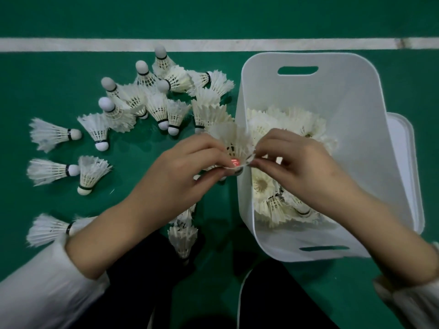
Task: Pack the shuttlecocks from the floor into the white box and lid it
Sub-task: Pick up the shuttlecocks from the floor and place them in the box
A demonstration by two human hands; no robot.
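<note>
A white feather shuttlecock [234, 143] is held at the left rim of the white box [308, 96], feathers pointing up and away. My left hand [183, 169] grips its lower part from the left. My right hand [301, 167] pinches its feather edge from the right, over the box. The box holds several shuttlecocks [285, 129] piled inside. Many loose shuttlecocks [154, 100] lie and stand on the green floor to the left.
The white lid [403, 162] lies flat under or behind the box's right side. A white court line [190, 43] crosses the floor at the back. More shuttlecocks [183, 236] lie near my dark-trousered knees.
</note>
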